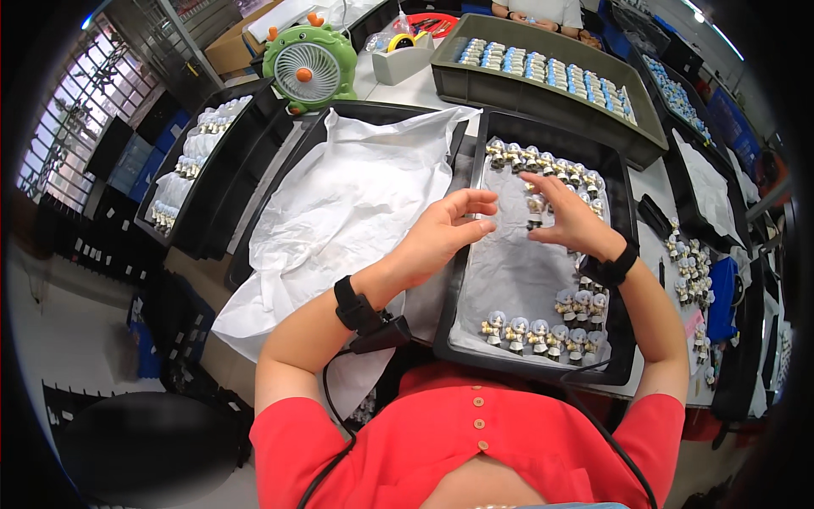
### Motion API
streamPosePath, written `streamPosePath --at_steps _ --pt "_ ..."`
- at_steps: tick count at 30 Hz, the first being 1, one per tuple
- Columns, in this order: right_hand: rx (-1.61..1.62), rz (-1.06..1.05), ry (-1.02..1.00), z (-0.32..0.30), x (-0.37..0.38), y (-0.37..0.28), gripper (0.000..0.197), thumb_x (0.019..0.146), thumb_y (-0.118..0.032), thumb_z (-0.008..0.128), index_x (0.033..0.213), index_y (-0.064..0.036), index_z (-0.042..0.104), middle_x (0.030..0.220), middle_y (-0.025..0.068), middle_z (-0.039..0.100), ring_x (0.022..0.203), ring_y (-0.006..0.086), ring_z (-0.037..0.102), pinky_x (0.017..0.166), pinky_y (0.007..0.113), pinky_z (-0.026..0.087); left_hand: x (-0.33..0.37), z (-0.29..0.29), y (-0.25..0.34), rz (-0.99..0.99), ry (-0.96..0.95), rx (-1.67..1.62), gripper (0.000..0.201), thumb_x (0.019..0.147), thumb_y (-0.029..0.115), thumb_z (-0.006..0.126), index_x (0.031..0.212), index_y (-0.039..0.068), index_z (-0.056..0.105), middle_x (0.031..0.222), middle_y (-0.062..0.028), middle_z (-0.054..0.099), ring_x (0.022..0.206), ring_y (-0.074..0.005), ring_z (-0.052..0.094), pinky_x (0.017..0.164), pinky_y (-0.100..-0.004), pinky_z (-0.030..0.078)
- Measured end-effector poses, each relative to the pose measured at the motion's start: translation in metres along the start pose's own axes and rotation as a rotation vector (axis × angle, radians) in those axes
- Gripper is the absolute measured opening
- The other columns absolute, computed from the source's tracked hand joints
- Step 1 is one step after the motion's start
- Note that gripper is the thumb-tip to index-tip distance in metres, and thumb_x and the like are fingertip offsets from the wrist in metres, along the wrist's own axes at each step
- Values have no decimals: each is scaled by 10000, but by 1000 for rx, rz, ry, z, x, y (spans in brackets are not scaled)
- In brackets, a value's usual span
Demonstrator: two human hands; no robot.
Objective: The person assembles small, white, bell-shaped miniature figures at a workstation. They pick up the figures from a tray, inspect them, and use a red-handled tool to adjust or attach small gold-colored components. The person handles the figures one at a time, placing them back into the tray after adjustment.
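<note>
A black tray [622, 170] lined with white paper lies in front of me. Small figurines with pale hair stand in it: a row [543, 159] along the far edge, others down the right side, and a row [543, 337] near me. My right hand [570, 212] is over the tray's right half, thumb and fingers spread in a C around a single figurine [535, 209]; no grip on it shows. My left hand [449, 227] hovers at the tray's left edge, fingers apart and curved, with nothing visible in it. The right hand partly hides the figurines behind it.
Left of the tray lies another black tray covered with crumpled white paper [352, 187]. A green fan [309, 66] and a tape dispenser [402, 59] stand beyond. A grey-green bin [551, 89] holds blue-and-white pieces. More figurines [691, 267] lie at right. A person [543, 15] sits opposite.
</note>
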State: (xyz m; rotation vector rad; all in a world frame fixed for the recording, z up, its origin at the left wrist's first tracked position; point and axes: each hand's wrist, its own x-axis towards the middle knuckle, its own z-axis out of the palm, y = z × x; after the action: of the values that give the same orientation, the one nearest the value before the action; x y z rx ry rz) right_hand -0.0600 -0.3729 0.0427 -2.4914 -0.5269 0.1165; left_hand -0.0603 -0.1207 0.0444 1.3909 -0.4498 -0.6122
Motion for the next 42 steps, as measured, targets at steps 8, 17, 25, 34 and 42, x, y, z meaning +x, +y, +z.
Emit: streamPosePath --at_steps 8,17,25,34,42 --pt "285 -357 295 22 -3 -40 951 627 -106 811 1416 -126 281 1135 81 497 1035 209 504 861 326 431 6 10 -9 -33 2 -202 681 860 121 618 1417 78 229 1306 -132 418 1103 -178 525 903 -293 437" --pt "307 -479 306 44 1 -35 967 615 -68 813 1416 -112 273 1242 115 469 1100 243 499 854 337 463 9 6 -14 0 -62 -175 582 867 22 560 1386 84 303 1227 -132 506 1010 -186 589 873 -304 482" --pt "352 -451 295 51 1 -31 982 630 -51 799 1430 -110 233 1295 130 435 1145 255 484 883 345 465 10 7 -17 57 -29 -129 567 851 -19 544 1367 66 324 1239 -136 491 1015 -175 585 883 -288 480" --pt "427 -430 256 53 2 -25 1000 636 -54 801 1437 -101 204 1301 131 438 1162 257 482 923 355 454 11 5 -18 14 -38 -199 563 853 5 569 1360 61 332 1246 -135 488 1013 -189 593 888 -298 480" --pt "435 -418 253 55 3 -24 997 652 -65 798 1439 -104 187 1297 141 442 1144 258 502 932 356 457 11 3 -22 -27 -24 -235 567 857 19 568 1368 64 324 1253 -135 492 1017 -200 591 889 -314 481"
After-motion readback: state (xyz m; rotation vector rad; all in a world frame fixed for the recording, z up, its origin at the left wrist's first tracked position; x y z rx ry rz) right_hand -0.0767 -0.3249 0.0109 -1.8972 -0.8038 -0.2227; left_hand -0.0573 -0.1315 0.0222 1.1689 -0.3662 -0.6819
